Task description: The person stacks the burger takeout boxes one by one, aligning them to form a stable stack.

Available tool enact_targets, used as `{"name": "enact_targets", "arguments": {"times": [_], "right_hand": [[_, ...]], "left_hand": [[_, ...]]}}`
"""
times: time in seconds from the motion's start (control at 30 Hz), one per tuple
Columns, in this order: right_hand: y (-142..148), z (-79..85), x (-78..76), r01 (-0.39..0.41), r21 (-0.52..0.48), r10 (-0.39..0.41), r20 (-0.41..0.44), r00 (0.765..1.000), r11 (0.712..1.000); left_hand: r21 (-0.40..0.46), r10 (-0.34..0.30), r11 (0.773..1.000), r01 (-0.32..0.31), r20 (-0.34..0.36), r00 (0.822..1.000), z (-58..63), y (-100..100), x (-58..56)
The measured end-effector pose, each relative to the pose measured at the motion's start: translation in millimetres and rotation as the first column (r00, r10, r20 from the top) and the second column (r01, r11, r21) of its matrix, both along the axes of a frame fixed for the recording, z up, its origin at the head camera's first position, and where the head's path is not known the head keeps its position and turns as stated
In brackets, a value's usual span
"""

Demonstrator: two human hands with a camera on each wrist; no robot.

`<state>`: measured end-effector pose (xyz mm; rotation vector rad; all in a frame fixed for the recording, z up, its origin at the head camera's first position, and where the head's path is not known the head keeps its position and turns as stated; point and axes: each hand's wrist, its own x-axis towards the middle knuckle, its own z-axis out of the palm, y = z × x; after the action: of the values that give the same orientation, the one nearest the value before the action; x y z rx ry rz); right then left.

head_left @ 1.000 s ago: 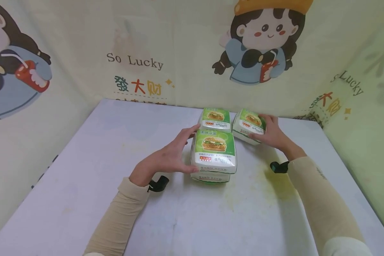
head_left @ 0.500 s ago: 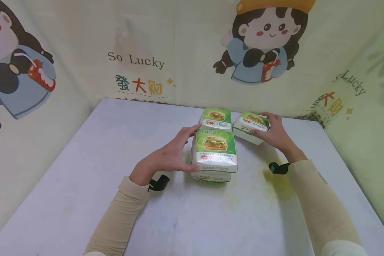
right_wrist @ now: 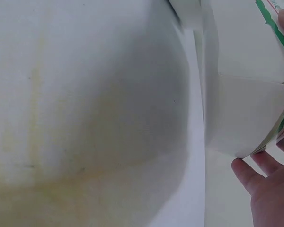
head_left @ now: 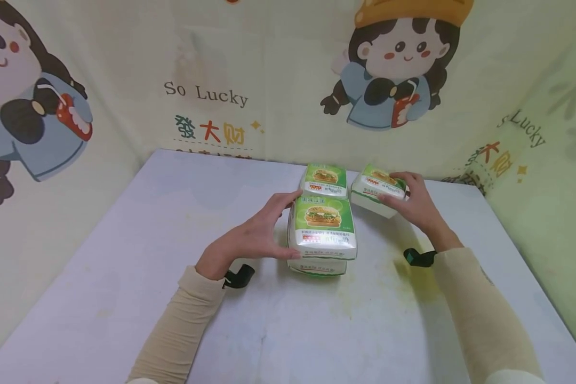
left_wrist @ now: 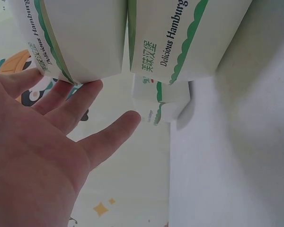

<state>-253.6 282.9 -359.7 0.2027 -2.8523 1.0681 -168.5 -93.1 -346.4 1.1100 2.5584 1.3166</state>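
Observation:
In the head view, my left hand (head_left: 256,234) holds the upper hamburger box (head_left: 324,229) of the front stack at its left side, thumb at the front corner, fingers at the back. A lower hamburger box (left_wrist: 180,38) stands beneath it on the table. My right hand (head_left: 415,205) grips another green and white hamburger box (head_left: 378,186) at its right side, turned at an angle and tipped up at the front. The right wrist view shows fingertips along this box's edge. A back hamburger box (head_left: 324,178) sits behind the front stack, left of the tilted one.
The white table (head_left: 182,330) has yellowish stains in front of the right hand. A printed cloth wall (head_left: 288,80) rises directly behind the boxes and along both sides of the table.
My right hand has shifted slightly right with its hamburger box, which now tips up more at the front and shows more of its lower half. The left hand has stayed on the front stack.

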Motion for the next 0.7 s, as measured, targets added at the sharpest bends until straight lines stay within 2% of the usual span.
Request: {"name": "enact_targets", "arguments": {"times": [0.27,0.7], "right_hand": [[2,-2.7,7.5,-0.02,-0.072,0.017,-0.042,0.999,0.997],[-8,4.8,24.2,-0.043,-0.183,0.021,-0.122,0.992,0.982]], "left_hand": [[-0.033,0.02,0.999,-0.019,0.017,1.0,0.3,1,3.6],[-0.033,0.021,0.999,-0.021,0.003,1.0,-2.6,2,3.8]]}}
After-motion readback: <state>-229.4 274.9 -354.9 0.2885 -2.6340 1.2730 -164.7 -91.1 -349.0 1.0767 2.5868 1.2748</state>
